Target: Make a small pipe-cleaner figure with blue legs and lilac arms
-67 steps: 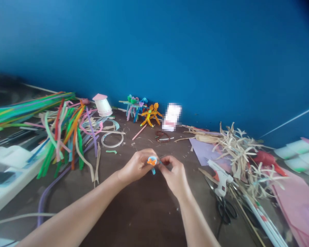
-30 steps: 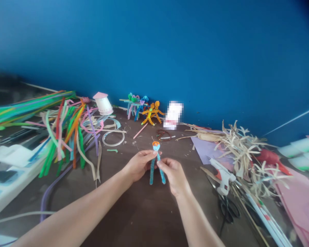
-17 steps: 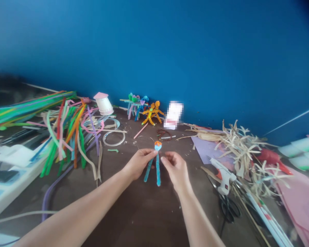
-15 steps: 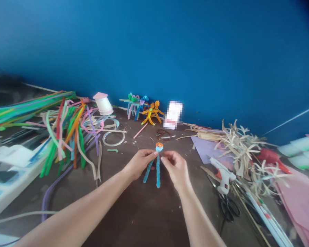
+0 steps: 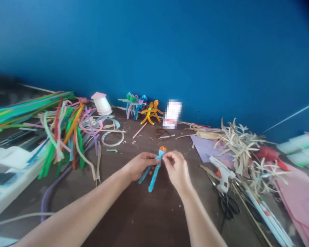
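Note:
A small pipe-cleaner figure [image 5: 156, 173] with two light-blue legs and an orange-topped head is held above the table, leaning to the right. My left hand [image 5: 143, 164] is closed on its upper body, thumb on top. At the neck, on the right side, my right hand [image 5: 174, 166] pinches at the figure with thumb and forefinger; the exact bit between those fingertips is too small to make out. Part of the rear leg is hidden behind my left fingers.
Finished pipe-cleaner figures [image 5: 150, 112] stand by the wall. Loose pipe cleaners [image 5: 67, 133] and a white power strip [image 5: 12, 187] lie left. A glue gun [image 5: 222, 173], black scissors [image 5: 229, 207] and dried strip flowers [image 5: 237, 144] lie right. A paper cup [image 5: 102, 104] stands at the back.
The figure has tilted, its head moving right and its legs swinging left. My right fingertips have come in against its neck. My left hand still holds it.

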The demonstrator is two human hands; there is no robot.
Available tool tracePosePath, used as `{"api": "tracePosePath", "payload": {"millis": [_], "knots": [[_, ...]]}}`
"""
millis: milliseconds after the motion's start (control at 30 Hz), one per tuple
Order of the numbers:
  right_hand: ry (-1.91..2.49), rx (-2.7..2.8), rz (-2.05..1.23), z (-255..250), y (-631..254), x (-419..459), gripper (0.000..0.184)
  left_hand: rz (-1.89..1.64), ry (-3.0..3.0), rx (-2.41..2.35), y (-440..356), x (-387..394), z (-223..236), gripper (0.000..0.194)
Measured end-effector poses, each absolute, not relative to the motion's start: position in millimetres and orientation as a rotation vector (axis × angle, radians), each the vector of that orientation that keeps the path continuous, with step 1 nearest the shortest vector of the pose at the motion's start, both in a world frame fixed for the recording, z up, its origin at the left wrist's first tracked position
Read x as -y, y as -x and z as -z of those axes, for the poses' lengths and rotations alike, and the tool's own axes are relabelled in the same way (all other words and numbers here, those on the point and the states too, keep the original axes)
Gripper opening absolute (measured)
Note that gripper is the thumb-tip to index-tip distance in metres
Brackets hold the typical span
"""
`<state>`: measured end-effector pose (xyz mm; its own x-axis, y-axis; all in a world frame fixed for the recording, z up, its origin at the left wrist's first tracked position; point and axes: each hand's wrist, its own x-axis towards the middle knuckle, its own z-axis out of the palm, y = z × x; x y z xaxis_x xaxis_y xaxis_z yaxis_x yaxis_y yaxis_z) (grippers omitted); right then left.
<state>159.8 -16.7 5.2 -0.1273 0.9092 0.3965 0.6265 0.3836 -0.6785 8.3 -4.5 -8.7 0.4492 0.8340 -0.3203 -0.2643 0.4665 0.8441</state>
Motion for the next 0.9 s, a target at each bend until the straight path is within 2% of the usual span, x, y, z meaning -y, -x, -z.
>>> {"api": "tracePosePath", "payload": {"millis": [167, 400, 667, 900], "knots": [[1.308, 1.857, -0.427, -5.6, -161.4, 15.9, 0.011, -0.774, -0.72, -0.758, -8.6, 4.3, 11.5, 0.014], [1.34, 1.876, -0.416, -5.8, -160.3, 16.8, 0.011, -0.901, -0.715, -0.841, -15.6, 6.5, 13.4, 0.024], [1.377, 1.661, -0.833, -4.5, -158.3, 13.8, 0.009, -0.942, -0.741, -0.932, -14.8, 4.4, 14.5, 0.021], [1.336, 1.68, -0.865, -7.4, -159.9, 13.9, 0.015, -0.911, -0.879, -0.986, -9.7, 3.5, 7.6, 0.023]]}}
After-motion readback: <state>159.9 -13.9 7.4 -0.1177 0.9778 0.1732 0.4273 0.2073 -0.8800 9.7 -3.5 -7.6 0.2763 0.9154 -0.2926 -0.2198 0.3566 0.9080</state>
